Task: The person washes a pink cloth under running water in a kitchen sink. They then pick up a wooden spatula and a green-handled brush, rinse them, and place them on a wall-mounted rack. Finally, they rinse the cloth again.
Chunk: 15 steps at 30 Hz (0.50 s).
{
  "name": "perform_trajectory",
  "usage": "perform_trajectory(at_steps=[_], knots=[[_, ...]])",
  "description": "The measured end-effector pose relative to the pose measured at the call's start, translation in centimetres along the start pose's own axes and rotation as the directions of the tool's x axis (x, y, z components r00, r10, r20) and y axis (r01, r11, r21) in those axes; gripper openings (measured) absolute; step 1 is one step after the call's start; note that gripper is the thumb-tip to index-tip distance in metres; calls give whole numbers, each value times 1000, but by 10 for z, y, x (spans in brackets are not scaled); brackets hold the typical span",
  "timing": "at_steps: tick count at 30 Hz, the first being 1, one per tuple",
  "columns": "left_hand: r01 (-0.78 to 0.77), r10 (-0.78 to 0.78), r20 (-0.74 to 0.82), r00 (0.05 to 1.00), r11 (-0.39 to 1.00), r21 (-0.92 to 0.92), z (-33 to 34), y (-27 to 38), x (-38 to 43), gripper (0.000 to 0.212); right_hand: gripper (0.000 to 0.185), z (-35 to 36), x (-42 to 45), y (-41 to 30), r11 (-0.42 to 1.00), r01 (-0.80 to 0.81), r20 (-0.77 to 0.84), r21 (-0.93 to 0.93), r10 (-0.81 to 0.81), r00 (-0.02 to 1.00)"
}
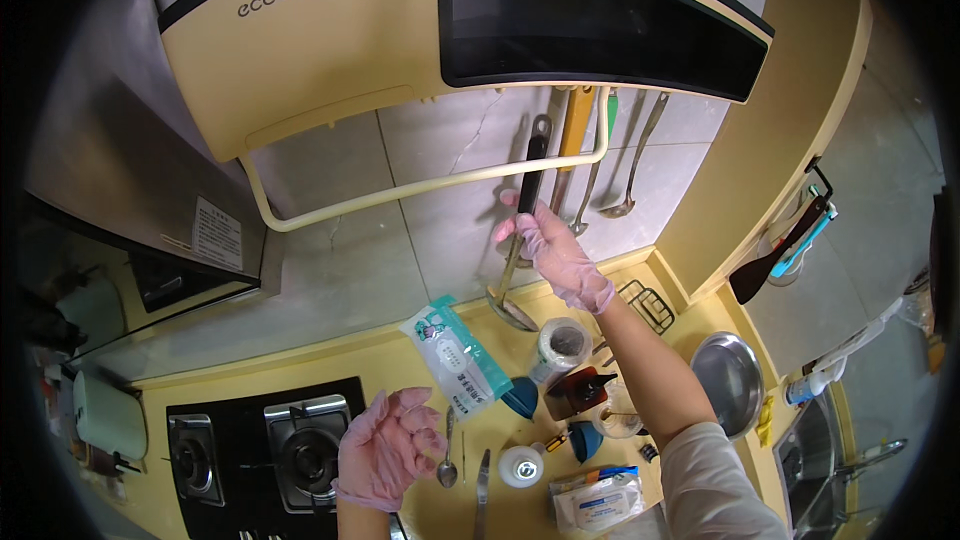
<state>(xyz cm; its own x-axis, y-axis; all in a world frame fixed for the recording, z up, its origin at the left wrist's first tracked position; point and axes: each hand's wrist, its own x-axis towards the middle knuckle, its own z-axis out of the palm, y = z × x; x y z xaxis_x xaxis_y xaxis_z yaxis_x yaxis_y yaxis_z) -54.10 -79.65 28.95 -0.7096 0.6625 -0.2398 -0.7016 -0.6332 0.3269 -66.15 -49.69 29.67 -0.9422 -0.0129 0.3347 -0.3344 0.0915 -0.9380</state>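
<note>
My right hand [559, 247], in a thin pink disposable glove, is closed around the lower part of the black handle of a metal ladle [534, 165]. Its bowl points down over the counter, while the handle's top end is close to the white rail [420, 187] below the wall unit. My left hand [390, 442], gloved alike, is raised over the counter beside the stove with loosely curled fingers and nothing in it. Close to it are a metal spoon [448, 469], a table knife [482, 487] and a printed plastic packet [457, 360].
Behind the rail hang an orange-handled utensil [576, 120] and a small ladle [637, 165]. The gas stove [262, 457] is at left. A clear-wrapped roll [562, 341], brown pump bottle [576, 394], wipes pack [600, 502] and metal bowl [726, 382] stand on the counter.
</note>
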Motion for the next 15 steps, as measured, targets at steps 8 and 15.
perform_trajectory(at_steps=[8, 15], knots=[[-8, 8, 3, 1000, 1000, -20, -5, 7, -3, 47, 31, -8, 1, -41, 988, 152, -34, 14, -152, 988], [-30, 30, -11, 999, 999, 34, 7, 6, -3, 45, 34, -14, 0, -49, 999, 1, -21, 33, -1, 1000]])
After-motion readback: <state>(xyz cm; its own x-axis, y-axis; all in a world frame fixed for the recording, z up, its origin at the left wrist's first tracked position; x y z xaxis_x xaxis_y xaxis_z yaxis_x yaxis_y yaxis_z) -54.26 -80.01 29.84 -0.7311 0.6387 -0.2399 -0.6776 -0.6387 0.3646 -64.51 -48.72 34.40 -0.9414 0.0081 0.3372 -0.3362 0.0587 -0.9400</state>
